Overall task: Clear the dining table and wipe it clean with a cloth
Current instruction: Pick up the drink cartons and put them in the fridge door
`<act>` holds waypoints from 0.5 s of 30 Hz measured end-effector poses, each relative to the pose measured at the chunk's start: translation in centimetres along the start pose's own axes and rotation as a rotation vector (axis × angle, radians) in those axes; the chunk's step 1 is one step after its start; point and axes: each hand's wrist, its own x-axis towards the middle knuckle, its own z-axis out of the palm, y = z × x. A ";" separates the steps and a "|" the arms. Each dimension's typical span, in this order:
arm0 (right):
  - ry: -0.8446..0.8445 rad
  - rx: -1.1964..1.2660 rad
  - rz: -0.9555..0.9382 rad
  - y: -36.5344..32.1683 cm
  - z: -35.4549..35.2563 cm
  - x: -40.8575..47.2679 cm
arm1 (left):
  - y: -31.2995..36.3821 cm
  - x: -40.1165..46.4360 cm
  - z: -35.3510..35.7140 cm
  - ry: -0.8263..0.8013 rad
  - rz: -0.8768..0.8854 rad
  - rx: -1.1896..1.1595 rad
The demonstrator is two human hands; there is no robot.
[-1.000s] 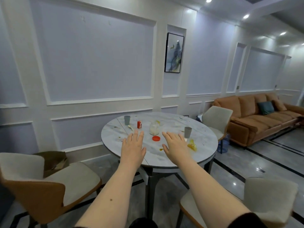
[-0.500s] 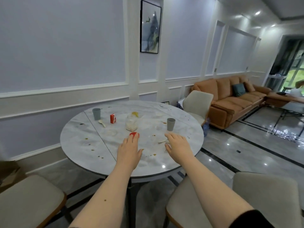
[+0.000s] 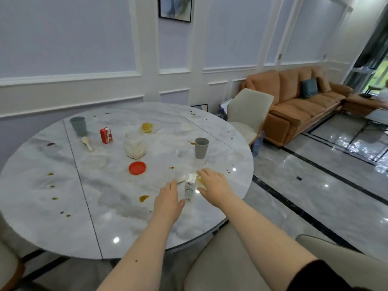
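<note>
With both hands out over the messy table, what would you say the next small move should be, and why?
Probably close the right hand round the small white carton and lift it off. It stands between both open hands, nearest of the litter on the table, and wiping needs a bare top.

The round marble tabletop [image 3: 52,206], spotted with brown stains, carries two grey cups [image 3: 78,126] [image 3: 201,148], a red carton [image 3: 106,135], a clear jar [image 3: 135,147], its red lid [image 3: 137,168], and a white carton [image 3: 190,187] upright near the front edge.
</note>
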 end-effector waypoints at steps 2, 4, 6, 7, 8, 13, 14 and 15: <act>-0.042 0.035 -0.004 1.2 1.3 1.8 | 0.1 1.9 1.9 -0.033 -0.030 -0.042; -0.066 0.084 -0.010 2.3 2.7 3.7 | 0.1 3.8 3.7 -0.062 -0.054 -0.083; -0.082 0.144 -0.002 3.0 3.7 5.2 | 0.0 5.1 4.9 -0.091 -0.070 -0.102; -0.091 0.168 0.004 3.4 4.4 6.3 | -0.2 6.1 5.7 -0.109 -0.086 -0.121; -0.100 0.187 0.009 3.7 5.0 7.1 | -0.3 6.9 6.4 -0.119 -0.103 -0.159; -0.179 0.352 0.020 4.4 7.9 10.1 | -2.0 10.8 10.5 -0.106 -0.185 -0.335; -0.190 0.401 0.032 4.5 8.6 10.5 | -2.3 11.3 11.3 -0.096 -0.195 -0.351; -0.195 0.443 0.048 4.5 9.1 10.7 | -2.1 11.3 11.3 -0.083 -0.200 -0.372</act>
